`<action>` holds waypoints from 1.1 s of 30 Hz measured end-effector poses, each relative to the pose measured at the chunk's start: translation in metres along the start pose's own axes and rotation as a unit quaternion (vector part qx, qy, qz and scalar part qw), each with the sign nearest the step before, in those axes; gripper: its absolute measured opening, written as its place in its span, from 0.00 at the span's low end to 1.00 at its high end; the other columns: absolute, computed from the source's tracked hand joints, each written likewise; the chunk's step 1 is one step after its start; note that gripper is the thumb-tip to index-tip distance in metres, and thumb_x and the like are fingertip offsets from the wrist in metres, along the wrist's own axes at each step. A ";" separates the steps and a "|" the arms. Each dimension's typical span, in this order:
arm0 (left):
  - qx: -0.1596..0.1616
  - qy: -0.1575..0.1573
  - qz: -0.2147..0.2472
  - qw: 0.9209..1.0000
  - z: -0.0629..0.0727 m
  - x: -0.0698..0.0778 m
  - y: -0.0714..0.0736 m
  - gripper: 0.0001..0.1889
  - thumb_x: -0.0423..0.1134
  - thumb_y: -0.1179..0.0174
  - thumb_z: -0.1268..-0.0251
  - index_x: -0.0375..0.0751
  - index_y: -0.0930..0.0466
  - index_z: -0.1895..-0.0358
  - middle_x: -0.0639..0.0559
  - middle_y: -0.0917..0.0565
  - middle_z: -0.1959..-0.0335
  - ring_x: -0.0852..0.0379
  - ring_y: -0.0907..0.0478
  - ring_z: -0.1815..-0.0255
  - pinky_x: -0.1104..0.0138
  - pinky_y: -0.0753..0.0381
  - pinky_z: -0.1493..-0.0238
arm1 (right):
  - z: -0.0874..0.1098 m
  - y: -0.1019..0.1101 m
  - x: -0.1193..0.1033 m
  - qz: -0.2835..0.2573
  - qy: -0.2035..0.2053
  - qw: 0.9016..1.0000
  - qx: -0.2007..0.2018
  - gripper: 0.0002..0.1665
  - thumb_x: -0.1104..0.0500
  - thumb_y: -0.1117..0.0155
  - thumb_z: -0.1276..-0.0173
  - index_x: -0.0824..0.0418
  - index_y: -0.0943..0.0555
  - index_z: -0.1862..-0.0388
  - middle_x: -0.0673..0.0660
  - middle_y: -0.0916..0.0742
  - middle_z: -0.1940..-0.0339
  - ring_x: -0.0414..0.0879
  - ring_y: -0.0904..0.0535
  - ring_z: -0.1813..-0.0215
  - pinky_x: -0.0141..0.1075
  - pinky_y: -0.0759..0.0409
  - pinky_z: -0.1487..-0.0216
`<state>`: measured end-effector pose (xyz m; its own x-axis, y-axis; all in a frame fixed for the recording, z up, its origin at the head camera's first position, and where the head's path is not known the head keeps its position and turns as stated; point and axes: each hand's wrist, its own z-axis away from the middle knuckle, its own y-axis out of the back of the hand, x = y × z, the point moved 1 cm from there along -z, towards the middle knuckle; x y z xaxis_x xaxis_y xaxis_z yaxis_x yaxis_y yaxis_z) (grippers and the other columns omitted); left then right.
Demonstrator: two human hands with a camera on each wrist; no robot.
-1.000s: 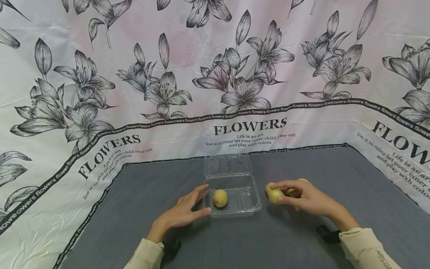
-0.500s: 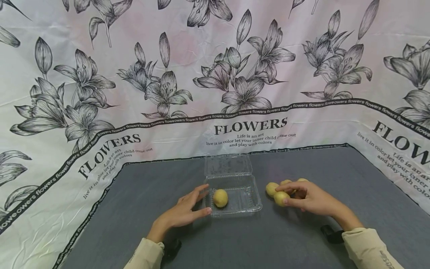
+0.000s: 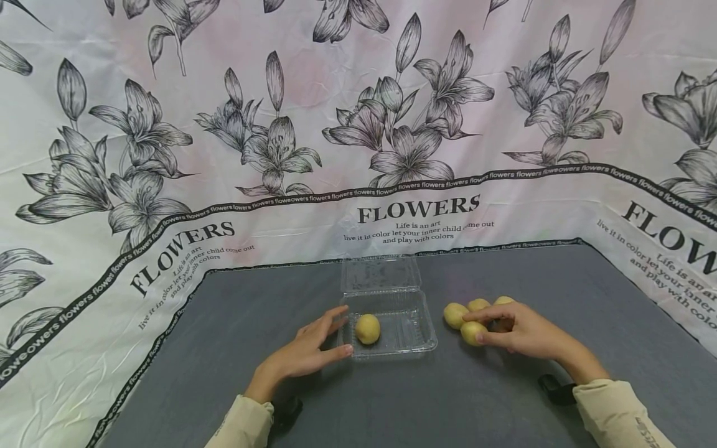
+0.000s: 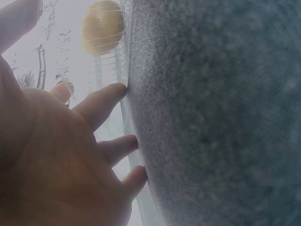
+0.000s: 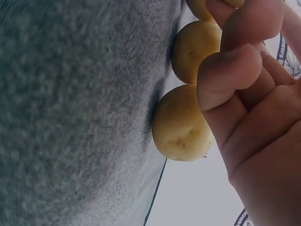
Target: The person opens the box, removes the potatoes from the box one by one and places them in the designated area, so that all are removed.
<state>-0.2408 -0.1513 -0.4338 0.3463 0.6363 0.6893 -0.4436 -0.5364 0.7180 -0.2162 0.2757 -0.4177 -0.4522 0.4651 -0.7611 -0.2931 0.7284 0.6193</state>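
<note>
Pinching the nearest potato (image 3: pixel 473 334), a person's right hand (image 3: pixel 521 333) works at the edge of a cluster of what look like small yellow potatoes on a gray tabletop (image 3: pixel 414 404), thumb on the near side and forefinger reaching over the top. Whether that potato is off the surface cannot be told. The left potato (image 3: pixel 455 315), middle potato (image 3: pixel 478 305) and partly hidden right potato (image 3: pixel 503 300) lie just behind it, to the right of a clear plastic clamshell box (image 3: pixel 392 355) whose lid (image 3: pixel 381 275) is hinged open at the back. One boxed potato (image 3: pixel 367 329) sits toward the left inside. The left hand (image 3: pixel 305 351), fingers spread and gripping nothing, touches the box's left side. Judging by the layout, the step in hand is picking up another potato for the box; the next move would call for a secure pinch, a lift clear of its neighbors, a short carry leftward over the rim and a gentle release beside the first
</note>
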 end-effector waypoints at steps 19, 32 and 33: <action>-0.001 -0.004 -0.002 1.000 -0.001 0.000 0.001 0.43 0.59 0.43 0.25 0.56 0.57 0.17 0.49 0.39 0.18 0.46 0.45 0.16 0.32 0.60 0.26 | 0.001 0.001 0.003 0.002 0.009 1.000 -0.015 0.20 0.58 0.29 0.30 0.62 0.15 0.41 0.51 0.19 0.84 0.28 0.32 0.86 0.34 0.26 0.84; 0.000 -0.002 -0.005 1.000 -0.001 -0.002 0.000 0.43 0.59 0.43 0.25 0.57 0.57 0.17 0.50 0.39 0.18 0.46 0.46 0.16 0.32 0.59 0.26 | 0.000 0.001 0.007 0.003 -0.012 1.000 -0.026 0.22 0.55 0.30 0.29 0.61 0.16 0.40 0.55 0.14 0.74 0.31 0.29 0.85 0.36 0.23 0.82; 0.000 -0.002 -0.005 1.000 -0.001 -0.002 0.000 0.43 0.59 0.43 0.25 0.57 0.57 0.17 0.50 0.39 0.18 0.46 0.46 0.16 0.32 0.59 0.26 | 0.000 0.001 0.007 0.005 -0.014 1.000 -0.025 0.22 0.55 0.30 0.29 0.61 0.16 0.40 0.54 0.13 0.72 0.32 0.29 0.85 0.36 0.23 0.81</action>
<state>-0.2425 -0.1517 -0.4354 0.3541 0.6387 0.6832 -0.4400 -0.5309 0.7243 -0.2196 0.2799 -0.4222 -0.4322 0.4860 -0.7596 -0.3311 0.6980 0.6350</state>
